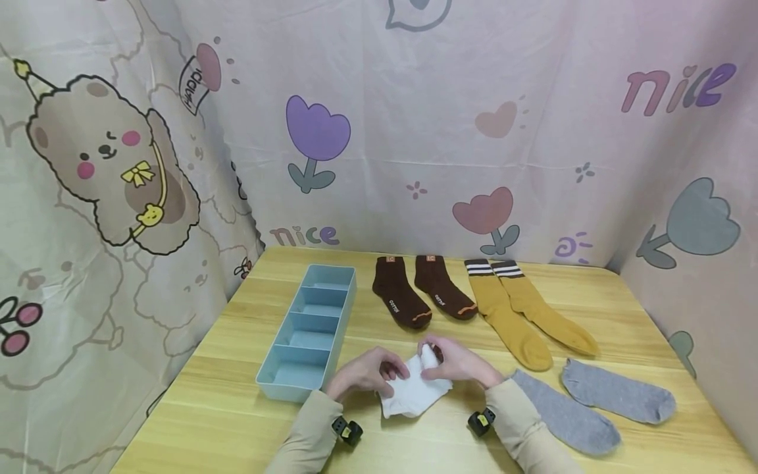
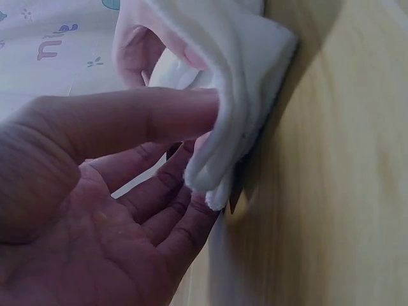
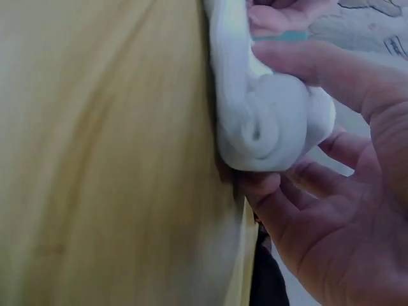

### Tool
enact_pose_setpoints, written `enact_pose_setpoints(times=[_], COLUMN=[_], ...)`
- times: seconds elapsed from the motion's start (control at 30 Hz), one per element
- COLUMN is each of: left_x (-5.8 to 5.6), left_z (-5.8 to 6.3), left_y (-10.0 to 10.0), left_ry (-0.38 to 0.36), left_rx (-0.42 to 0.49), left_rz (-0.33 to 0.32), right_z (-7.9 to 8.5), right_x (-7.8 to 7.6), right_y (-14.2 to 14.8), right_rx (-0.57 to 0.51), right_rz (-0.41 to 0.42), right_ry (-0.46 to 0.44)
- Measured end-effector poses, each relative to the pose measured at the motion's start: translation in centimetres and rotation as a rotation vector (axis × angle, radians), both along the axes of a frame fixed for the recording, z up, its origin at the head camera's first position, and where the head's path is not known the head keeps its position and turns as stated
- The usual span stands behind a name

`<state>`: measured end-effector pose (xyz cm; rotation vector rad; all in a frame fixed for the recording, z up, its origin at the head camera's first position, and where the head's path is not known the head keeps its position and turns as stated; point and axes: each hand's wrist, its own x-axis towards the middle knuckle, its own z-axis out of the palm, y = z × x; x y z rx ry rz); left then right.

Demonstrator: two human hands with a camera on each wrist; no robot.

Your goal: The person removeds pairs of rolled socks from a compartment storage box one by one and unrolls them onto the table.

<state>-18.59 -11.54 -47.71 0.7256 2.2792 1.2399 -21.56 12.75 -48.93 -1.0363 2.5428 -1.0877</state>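
A pair of white socks (image 1: 414,392), laid in layers, is on the table in front of me, rolled up at its right end. My left hand (image 1: 368,372) pinches the flat left end; in the left wrist view the thumb lies on the folded edge of the socks (image 2: 236,95), with the fingers around the far side. The right hand (image 1: 454,362) grips the roll. Seen from the right wrist, the rolled socks (image 3: 264,124) form a spiral between thumb and fingers, low against the tabletop. Some fingertips are hidden behind the fabric.
Left of the hands stands a blue-grey organizer box (image 1: 334,349) with several compartments. Brown socks (image 1: 398,294) lie behind the hands, mustard striped socks (image 1: 510,316) at back right, grey socks (image 1: 616,392) by the right forearm. Printed curtains (image 1: 414,131) surround the wooden table (image 1: 207,401).
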Motion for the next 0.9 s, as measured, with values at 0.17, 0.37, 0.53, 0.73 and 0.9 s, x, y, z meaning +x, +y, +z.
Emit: enact_pose_setpoints(times=[0.17,0.37,0.53,0.73,0.9], left_x=[0.1,0.4,0.8,1.0,0.9], left_z=[0.1,0.3,0.6,0.7,0.6], left_y=[0.0,0.1,0.2,0.3,0.3], left_ry=[-0.005,-0.008,-0.009,-0.007,-0.01], left_rx=[-0.007,-0.019,-0.039,-0.067,-0.065], left_rz=[0.013,0.045,0.069,0.079,0.077], right_z=[0.3,0.4,0.4,0.5,0.8], right_x=[-0.1,-0.5,-0.9,-1.5,-2.5], right_y=[0.3,0.9,1.4,1.9,2.0], right_rx=[0.035,0.038,0.031,0.08,0.116], right_rz=[-0.037,-0.084,-0.111,-0.132,-0.106], right_ry=[0.131,0.243,0.274,0.206,0.245])
